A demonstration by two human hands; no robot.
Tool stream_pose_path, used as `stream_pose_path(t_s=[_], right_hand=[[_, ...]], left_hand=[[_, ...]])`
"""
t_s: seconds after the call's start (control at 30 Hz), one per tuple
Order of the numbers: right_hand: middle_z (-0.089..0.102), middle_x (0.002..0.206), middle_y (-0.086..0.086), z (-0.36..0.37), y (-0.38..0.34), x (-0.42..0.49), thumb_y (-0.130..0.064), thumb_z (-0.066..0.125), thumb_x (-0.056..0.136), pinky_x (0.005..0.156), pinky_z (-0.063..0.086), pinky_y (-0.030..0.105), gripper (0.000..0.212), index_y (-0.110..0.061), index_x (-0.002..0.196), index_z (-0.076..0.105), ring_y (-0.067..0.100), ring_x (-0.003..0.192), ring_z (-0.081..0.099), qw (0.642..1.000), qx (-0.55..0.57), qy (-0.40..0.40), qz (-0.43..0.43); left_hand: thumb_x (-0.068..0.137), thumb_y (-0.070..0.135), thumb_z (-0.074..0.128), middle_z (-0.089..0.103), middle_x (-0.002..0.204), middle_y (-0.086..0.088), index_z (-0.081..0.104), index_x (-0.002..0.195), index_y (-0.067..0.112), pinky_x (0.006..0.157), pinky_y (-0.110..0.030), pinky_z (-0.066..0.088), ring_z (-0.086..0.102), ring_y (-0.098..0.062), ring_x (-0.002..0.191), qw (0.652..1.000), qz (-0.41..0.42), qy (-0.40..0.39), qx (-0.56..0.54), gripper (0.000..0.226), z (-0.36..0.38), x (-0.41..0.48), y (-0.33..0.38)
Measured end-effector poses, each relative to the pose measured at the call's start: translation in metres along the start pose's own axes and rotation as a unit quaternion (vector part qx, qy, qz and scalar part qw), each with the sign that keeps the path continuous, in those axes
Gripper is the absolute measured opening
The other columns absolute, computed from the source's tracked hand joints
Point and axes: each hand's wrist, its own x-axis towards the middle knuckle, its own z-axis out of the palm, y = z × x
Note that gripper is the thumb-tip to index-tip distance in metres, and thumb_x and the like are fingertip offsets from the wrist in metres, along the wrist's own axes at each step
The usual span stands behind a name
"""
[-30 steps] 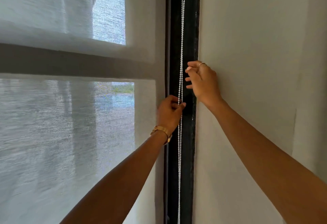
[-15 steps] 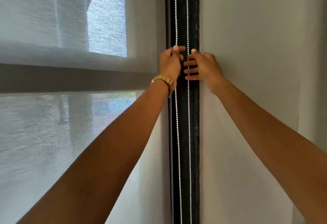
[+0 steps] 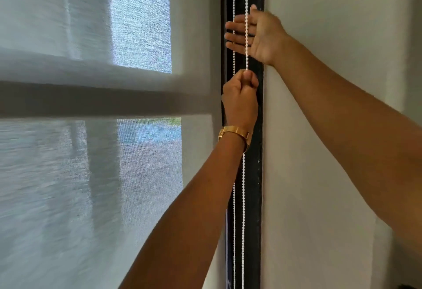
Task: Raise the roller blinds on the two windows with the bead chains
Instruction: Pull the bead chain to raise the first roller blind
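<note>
A white bead chain (image 3: 243, 186) hangs in two strands down the black window frame (image 3: 257, 174). My left hand (image 3: 239, 99), with a gold watch on the wrist, is closed in a fist around the right strand. Above it my right hand (image 3: 258, 35) is spread flat, fingers pointing left behind the strands, holding nothing. The translucent white roller blind (image 3: 91, 186) covers the window on the left, down past the bottom of the view.
A plain white wall (image 3: 331, 26) fills the right side next to the frame. A dark horizontal window bar (image 3: 91, 99) shows through the blind. Blurred outdoor shapes show behind the fabric.
My left hand has come down along the chain from beside the right hand, still gripping a strand. My right hand has let its fingers spread flat.
</note>
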Motion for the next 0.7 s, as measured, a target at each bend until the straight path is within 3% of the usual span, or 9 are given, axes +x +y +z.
stream_pose_path(t_s=[0.17,0.3,0.53,0.63,0.7], right_hand=[[0.07,0.085,0.01,0.011,-0.002,-0.019,-0.025,0.033,0.102,0.06,0.06,0.029,0.038,0.001,0.115,0.057,0.019,0.065,0.068,0.997,0.07,-0.013,-0.002],[0.068,0.07,0.003,0.012,0.007,-0.031,-0.025,0.033,0.102,0.05,0.052,0.023,0.036,-0.004,0.105,0.063,0.01,0.049,0.061,0.998,0.07,-0.004,-0.005],[0.061,0.074,0.003,0.012,0.051,-0.059,-0.032,0.029,0.102,0.058,0.051,0.027,0.04,-0.007,0.107,0.06,0.013,0.058,0.056,0.998,-0.032,0.025,0.042],[0.053,0.065,0.0,0.007,0.074,-0.066,-0.033,0.028,0.102,0.048,0.044,0.022,0.04,-0.009,0.104,0.06,0.009,0.048,0.047,0.997,-0.054,0.032,0.043],[0.042,0.059,-0.003,0.004,0.1,-0.075,-0.033,0.029,0.102,0.042,0.033,0.021,0.038,-0.013,0.091,0.058,0.007,0.043,0.036,0.992,-0.111,0.057,0.009]], left_hand=[[0.081,-0.006,0.033,0.042,0.058,0.006,0.044,0.059,0.021,0.053,-0.012,0.033,0.037,-0.001,0.053,0.998,0.023,0.014,0.051,0.037,-0.012,-0.027,-0.006],[0.087,-0.006,0.035,0.041,0.057,0.005,0.044,0.06,0.018,0.05,-0.01,0.03,0.035,-0.003,0.052,0.996,-0.019,0.013,0.087,0.038,-0.032,-0.079,-0.032],[0.096,0.0,0.036,0.041,0.049,0.011,0.042,0.058,0.02,0.05,-0.013,0.029,0.036,-0.004,0.05,0.973,-0.171,-0.029,0.151,0.043,-0.081,-0.202,-0.099],[0.096,0.003,0.037,0.04,0.046,0.011,0.042,0.053,0.027,0.048,-0.015,0.028,0.034,-0.005,0.048,0.948,-0.256,-0.048,0.181,0.05,-0.107,-0.259,-0.13],[0.097,0.005,0.038,0.042,0.046,0.007,0.046,0.052,0.028,0.045,-0.018,0.035,0.039,-0.009,0.047,0.93,-0.307,-0.066,0.192,0.051,-0.123,-0.287,-0.142]])
